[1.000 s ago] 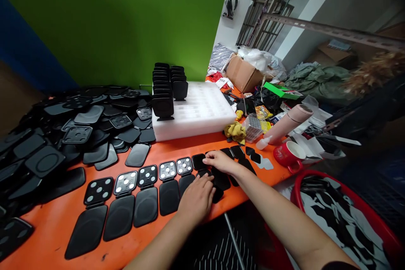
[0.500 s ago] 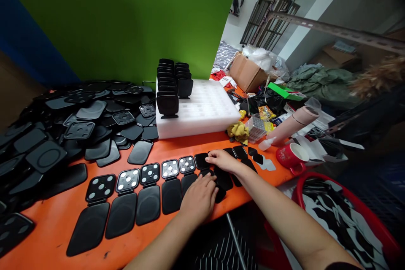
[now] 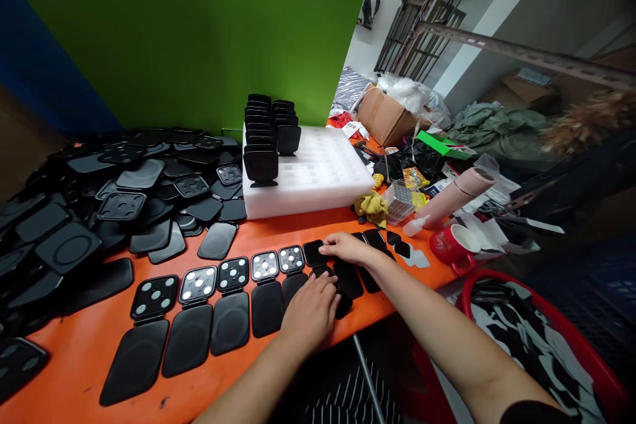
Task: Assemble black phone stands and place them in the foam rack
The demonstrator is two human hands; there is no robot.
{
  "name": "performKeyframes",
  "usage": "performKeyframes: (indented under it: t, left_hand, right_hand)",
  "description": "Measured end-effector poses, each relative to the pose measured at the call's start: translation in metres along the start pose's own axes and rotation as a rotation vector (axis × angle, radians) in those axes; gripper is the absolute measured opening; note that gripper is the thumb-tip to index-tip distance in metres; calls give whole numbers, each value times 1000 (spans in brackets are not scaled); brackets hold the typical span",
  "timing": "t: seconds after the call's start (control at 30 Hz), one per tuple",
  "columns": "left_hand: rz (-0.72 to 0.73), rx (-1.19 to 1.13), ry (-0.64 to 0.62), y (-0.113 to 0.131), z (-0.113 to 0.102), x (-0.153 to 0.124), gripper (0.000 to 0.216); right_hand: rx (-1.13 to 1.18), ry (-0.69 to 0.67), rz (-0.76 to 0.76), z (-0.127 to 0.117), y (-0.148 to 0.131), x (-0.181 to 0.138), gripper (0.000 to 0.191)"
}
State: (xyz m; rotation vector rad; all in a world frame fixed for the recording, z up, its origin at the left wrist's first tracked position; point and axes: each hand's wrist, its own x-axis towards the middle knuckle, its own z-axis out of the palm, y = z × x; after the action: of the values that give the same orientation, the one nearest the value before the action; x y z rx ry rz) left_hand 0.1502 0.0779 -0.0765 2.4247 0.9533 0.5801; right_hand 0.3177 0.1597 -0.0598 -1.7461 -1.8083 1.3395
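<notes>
A row of opened black hinged cases [image 3: 231, 298] lies along the front of the orange table [image 3: 308, 228], each with a square top half showing silver dots. My left hand [image 3: 311, 311] rests flat, fingers spread, on the rightmost case in the row. My right hand [image 3: 348, 248] sits just beyond it, its fingertips pressed down on that case's black square top half [image 3: 314, 253]. Small black pads [image 3: 375, 238] lie on the table to the right of my right hand.
A big heap of black case halves [image 3: 99, 199] fills the left of the table. A white foam tray [image 3: 318, 172] holds upright black cases [image 3: 261, 139]. A red mug [image 3: 452, 245], yellow cloth [image 3: 370, 207], pink roll [image 3: 454, 195] and clutter lie right. A red basket [image 3: 527, 338] stands below.
Both hands stay on the rightmost case with only slight shifts. The view has moved a little.
</notes>
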Motion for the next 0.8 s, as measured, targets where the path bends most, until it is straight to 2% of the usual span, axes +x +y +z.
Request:
performKeyframes:
  t: [0.13,0.67,0.8]
  left_hand:
    - [0,5,-6,0,0,0,24]
    - [-2,8,-7,-1,0,-1,21]
    - [0,-1,-5,-1,-1,0,21]
  right_hand:
    - [-29,-16,11,-2,-4,-1,31]
    - [-428,96,123,3,-15,4,23]
    - [-512,88,136,3,-20,4,29]
